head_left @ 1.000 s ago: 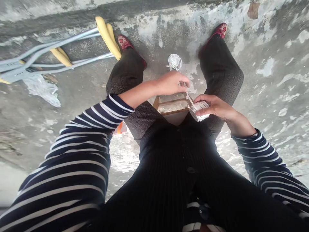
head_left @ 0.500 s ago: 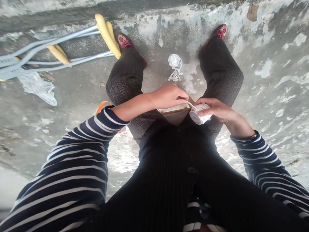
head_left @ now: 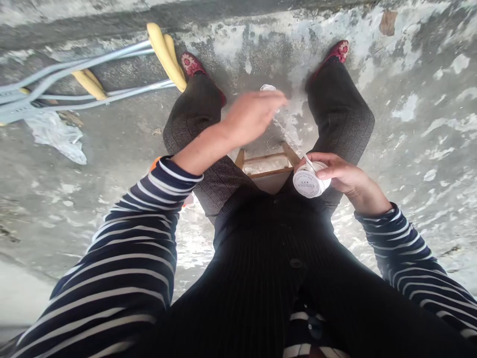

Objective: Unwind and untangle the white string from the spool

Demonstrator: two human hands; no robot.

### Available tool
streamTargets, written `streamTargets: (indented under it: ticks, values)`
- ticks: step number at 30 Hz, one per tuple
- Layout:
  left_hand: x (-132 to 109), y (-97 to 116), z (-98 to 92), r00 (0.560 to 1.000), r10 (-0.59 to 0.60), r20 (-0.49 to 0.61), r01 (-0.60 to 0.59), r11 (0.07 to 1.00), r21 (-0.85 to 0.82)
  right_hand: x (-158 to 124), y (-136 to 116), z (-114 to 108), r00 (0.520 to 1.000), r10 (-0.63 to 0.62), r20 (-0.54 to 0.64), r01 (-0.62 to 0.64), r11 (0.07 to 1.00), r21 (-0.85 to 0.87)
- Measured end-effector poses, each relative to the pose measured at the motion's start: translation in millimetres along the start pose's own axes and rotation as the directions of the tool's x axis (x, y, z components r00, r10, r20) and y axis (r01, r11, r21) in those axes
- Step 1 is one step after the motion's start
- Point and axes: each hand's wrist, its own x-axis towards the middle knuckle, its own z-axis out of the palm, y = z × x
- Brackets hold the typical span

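Observation:
My right hand [head_left: 343,174] is closed round a white spool [head_left: 311,181] in front of my lap. Its flat end bears a printed label, and a narrow white strip [head_left: 307,161] sticks up from the rim by my fingers. My left hand [head_left: 257,114] is over the floor between my knees, smeared by motion; what its fingers hold, if anything, does not show. Behind it on the floor lies a bundle of white cord [head_left: 268,87], mostly hidden by the hand. A thin thread [head_left: 273,141] curves below the hand.
Under my lap is a wooden stool [head_left: 268,158]. Grey crutches [head_left: 112,53] with yellow pads lie at the left, by a crumpled clear plastic bag [head_left: 55,134]. Something orange [head_left: 154,163] shows beside my left forearm. A brown scrap [head_left: 388,23] lies far right on the concrete floor [head_left: 406,149].
My left hand has left the spool and moved up and forward, now covering most of the white cord. My right hand stays in place, with the spool's labelled end turned more towards view.

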Motion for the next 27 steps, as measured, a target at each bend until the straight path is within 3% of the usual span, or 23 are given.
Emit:
streamTargets:
  ticks: [4, 7, 14, 20, 24, 27]
  values:
    - [-22.3, 46.6, 34.6, 0.996, 0.063, 0.058, -0.055, 0.99, -0.131, 2.0, 2.9, 1.1, 0.999, -0.036, -0.011, 0.036, 0.999, -0.007]
    - [-29.8, 55.9, 46.1, 0.989, 0.089, 0.122, -0.069, 0.985, -0.155, 2.1, 3.0, 2.6, 0.999, -0.047, -0.009, 0.047, 0.999, 0.001]
    - [-31.1, 38.0, 39.5, 0.972, 0.185, 0.143, -0.189, 0.982, 0.013, 1.8, 7.0, 6.2, 0.999, 0.023, 0.028, -0.023, 1.0, -0.018]
    - [-25.9, 27.1, 13.7, 0.976, 0.147, 0.163, -0.176, 0.968, 0.181, -0.8, 5.9, 9.3, 0.999, 0.004, 0.05, -0.003, 1.0, -0.018]
    - [-8.3, -3.9, -11.0, 0.991, 0.116, 0.068, -0.128, 0.967, 0.219, -7.2, 2.6, 9.5, 0.994, -0.056, 0.095, 0.053, 0.998, 0.038]
    - [-4.6, -12.8, -13.6, 0.993, 0.102, -0.052, -0.092, 0.98, 0.176, -10.0, 3.3, 10.6, 0.989, -0.082, 0.122, 0.072, 0.994, 0.08]
